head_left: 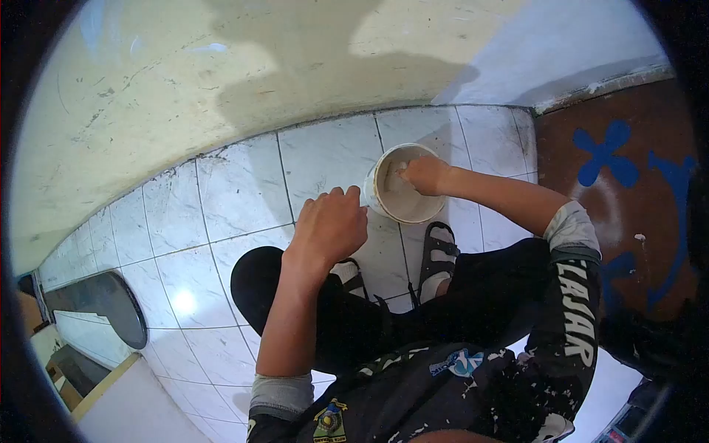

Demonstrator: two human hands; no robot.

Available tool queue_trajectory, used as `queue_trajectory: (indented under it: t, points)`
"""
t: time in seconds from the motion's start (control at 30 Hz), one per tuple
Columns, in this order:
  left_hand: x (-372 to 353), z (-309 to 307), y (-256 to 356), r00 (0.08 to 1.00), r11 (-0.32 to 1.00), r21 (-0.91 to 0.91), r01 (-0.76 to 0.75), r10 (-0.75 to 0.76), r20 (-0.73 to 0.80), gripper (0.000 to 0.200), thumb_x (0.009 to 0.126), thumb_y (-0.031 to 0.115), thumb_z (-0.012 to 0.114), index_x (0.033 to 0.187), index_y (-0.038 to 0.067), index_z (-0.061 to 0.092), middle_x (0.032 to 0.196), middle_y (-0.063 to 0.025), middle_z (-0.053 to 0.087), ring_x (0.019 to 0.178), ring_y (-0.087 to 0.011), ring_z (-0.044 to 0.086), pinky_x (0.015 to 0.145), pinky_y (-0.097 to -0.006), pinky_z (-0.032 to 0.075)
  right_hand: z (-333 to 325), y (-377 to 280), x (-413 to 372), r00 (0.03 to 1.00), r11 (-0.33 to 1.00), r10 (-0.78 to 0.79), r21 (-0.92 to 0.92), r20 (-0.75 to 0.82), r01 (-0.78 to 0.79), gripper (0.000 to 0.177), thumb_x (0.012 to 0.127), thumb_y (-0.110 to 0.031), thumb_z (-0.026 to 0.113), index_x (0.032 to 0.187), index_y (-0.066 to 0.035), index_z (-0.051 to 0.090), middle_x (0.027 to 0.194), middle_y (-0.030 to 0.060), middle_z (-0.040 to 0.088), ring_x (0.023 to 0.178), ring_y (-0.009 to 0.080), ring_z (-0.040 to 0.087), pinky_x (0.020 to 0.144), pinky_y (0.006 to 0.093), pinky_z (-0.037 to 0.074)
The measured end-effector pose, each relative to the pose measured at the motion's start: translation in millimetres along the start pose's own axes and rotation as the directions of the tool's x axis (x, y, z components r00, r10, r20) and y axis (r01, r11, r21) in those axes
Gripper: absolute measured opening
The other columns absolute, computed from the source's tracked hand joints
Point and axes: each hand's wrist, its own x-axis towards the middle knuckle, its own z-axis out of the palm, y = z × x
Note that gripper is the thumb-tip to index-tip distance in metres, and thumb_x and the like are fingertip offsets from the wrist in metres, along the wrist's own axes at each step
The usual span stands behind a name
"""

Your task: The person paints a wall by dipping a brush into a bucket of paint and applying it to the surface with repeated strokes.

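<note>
A round white bucket point(378, 193) stands on the tiled floor in front of my feet, with pale, whitish material inside. My right hand point(427, 176) reaches over its right side, fingers closed and lowered inside the rim; a small whitish piece shows at the fingertips, and I cannot tell what it is. Just left of the bucket is my left hand point(330, 225), back upward and fingers curled into a fist. Its knuckles come close to the bucket's outer wall, and the palm side is hidden.
A scuffed cream wall point(148, 88) rises beyond the tile floor point(244, 192). At right lies a brown panel point(561, 148) with blue flower shapes. A dark rounded board-like object point(125, 310) is at left. My sandalled foot point(438, 258) is close behind the bucket.
</note>
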Motion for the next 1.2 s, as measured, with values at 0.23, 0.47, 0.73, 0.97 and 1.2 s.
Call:
queue_trajectory:
  t: [0.23, 0.47, 0.73, 0.97, 1.2]
  points:
    - [2, 6, 4, 0.996, 0.999, -0.011, -0.039, 0.038, -0.082, 0.026, 0.096, 0.021, 0.055, 0.106, -0.002, 0.060, 0.096, -0.0238, 0.066, 0.093, -0.0406, 0.065, 0.084, -0.0497, 0.051, 15, -1, 9, 0.997, 0.999, -0.047, 0.009, -0.055, 0.048, 0.035, 0.079, -0.007, 0.061, 0.114, -0.008, 0.064, 0.088, 0.0217, 0.069, 0.081, 0.0400, 0.069, 0.070, 0.0500, 0.055]
    - [5, 5, 10, 0.997, 0.999, -0.011, -0.033, 0.032, -0.064, 0.027, 0.097, 0.022, 0.053, 0.106, -0.002, 0.059, 0.097, -0.0241, 0.066, 0.094, -0.0409, 0.065, 0.086, -0.0499, 0.050, 41, 2, 18, 0.977, 0.989, -0.147, 0.007, -0.154, 0.150, 0.032, 0.077, -0.006, 0.061, 0.108, -0.008, 0.066, 0.082, 0.0184, 0.069, 0.078, 0.0381, 0.070, 0.065, 0.0486, 0.056]
    - [5, 2, 12, 0.999, 1.000, -0.010, -0.018, 0.018, -0.035, 0.027, 0.097, 0.022, 0.053, 0.109, -0.002, 0.059, 0.100, -0.0235, 0.065, 0.097, -0.0403, 0.064, 0.087, -0.0494, 0.049, 29, 0, 18, 0.986, 0.991, -0.135, 0.008, -0.102, 0.137, 0.017, 0.074, -0.009, 0.063, 0.090, -0.005, 0.066, 0.084, 0.0196, 0.070, 0.081, 0.0387, 0.070, 0.069, 0.0487, 0.056]
    - [4, 1, 10, 0.999, 1.000, -0.021, -0.010, 0.009, -0.034, 0.028, 0.097, 0.024, 0.053, 0.110, -0.001, 0.059, 0.101, -0.0230, 0.066, 0.098, -0.0404, 0.064, 0.087, -0.0490, 0.049, -21, 6, 5, 0.993, 0.993, 0.010, 0.116, 0.118, -0.023, 0.026, 0.078, -0.010, 0.059, 0.100, -0.002, 0.068, 0.093, 0.0217, 0.071, 0.084, 0.0399, 0.069, 0.075, 0.0474, 0.055]
    - [6, 2, 3, 1.000, 1.000, -0.019, -0.004, 0.003, -0.011, 0.029, 0.098, 0.025, 0.053, 0.111, -0.001, 0.059, 0.104, -0.0225, 0.066, 0.100, -0.0400, 0.063, 0.089, -0.0484, 0.049, -88, 51, -51, 0.906, 0.716, 0.087, 0.607, 0.414, -0.346, 0.022, 0.086, -0.020, 0.060, 0.098, -0.003, 0.064, 0.078, 0.0113, 0.069, 0.062, 0.0204, 0.064, 0.051, 0.0355, 0.049]
